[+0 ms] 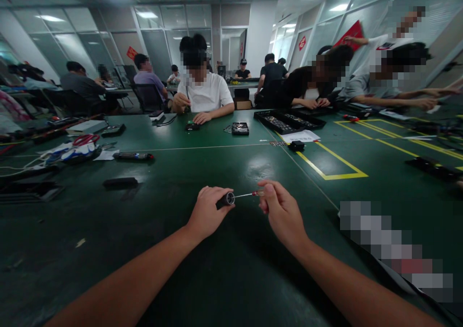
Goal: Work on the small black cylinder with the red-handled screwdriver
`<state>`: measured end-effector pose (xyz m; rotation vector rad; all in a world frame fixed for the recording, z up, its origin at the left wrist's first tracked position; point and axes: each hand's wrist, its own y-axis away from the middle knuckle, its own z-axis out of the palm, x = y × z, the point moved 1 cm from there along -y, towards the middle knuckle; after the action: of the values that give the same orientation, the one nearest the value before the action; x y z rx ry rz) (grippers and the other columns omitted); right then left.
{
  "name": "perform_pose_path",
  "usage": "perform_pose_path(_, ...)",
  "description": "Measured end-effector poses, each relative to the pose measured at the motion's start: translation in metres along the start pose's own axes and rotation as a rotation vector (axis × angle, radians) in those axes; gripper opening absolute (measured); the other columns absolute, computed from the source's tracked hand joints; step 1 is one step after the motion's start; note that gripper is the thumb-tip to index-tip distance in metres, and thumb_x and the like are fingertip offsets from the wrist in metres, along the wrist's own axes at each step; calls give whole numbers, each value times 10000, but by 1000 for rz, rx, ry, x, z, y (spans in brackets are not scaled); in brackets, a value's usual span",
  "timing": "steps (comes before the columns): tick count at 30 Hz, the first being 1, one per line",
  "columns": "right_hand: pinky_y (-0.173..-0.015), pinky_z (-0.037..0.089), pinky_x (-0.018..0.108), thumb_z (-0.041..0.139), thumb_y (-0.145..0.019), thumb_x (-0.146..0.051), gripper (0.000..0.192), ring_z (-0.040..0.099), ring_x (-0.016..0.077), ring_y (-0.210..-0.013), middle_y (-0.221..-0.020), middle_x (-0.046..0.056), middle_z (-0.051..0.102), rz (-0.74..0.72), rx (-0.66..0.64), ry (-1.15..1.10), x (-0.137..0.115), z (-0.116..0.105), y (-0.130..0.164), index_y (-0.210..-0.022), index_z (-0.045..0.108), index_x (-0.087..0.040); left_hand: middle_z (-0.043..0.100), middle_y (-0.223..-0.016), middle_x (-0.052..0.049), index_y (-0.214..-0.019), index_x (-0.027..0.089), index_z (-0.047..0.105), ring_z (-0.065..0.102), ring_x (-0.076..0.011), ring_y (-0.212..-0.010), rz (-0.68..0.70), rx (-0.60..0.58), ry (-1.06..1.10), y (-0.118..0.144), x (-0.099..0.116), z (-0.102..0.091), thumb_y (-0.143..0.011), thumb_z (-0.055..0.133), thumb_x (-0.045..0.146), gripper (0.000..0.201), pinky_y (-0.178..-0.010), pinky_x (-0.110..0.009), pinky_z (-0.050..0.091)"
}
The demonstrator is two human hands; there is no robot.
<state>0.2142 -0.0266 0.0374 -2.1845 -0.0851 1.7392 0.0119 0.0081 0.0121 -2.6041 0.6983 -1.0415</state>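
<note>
My left hand is closed around a short black cylinder, whose ringed open end faces right. In my right hand is a screwdriver with a clear and red handle, pinched between thumb and fingers. Its thin metal shaft points left, and the tip meets the ringed end of the cylinder; how far it goes inside cannot be made out. Both hands are just above the green table. My fingers cover most of the cylinder's far side and much of the screwdriver's handle.
A black bar-shaped piece and a dark pen-like tool lie to the left, near a pile with red-handled scissors. Ahead are a black parts tray and a small black block. A person sits opposite; several others work around.
</note>
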Motion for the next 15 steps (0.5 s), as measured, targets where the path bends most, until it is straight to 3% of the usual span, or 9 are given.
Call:
perform_pose_path(3, -569, 434, 309, 487, -989, -508, 373, 558, 168, -590, -663, 5, 617, -17, 11, 64, -2, 0, 0, -953, 698, -202, 731, -1148, -32, -1179, 231, 698, 633, -240, -1079, -5, -11, -3, -1, 0, 1, -833, 785, 191, 359, -1036, -475, 400)
perform_pose_path(8, -670, 508, 333, 567, -945, -458, 271, 653, 202, -739, -843, 43, 713, -26, 62, -73, 1, 3, -1, -1045, 639, -216, 734, -1143, -33, -1179, 226, 702, 639, -244, -1076, -35, -16, -12, -1, 1, 0, -828, 784, 179, 364, -1042, -484, 401)
perform_pose_path(15, -701, 499, 347, 557, -957, -481, 265, 617, 181, -691, -766, 7, 652, 49, 83, -203, 12, 8, -4, -948, 638, -229, 722, -1164, -41, -1209, 223, 686, 635, -237, -1082, -46, 9, 19, 0, 5, 2, -838, 775, 178, 385, -1020, -462, 438)
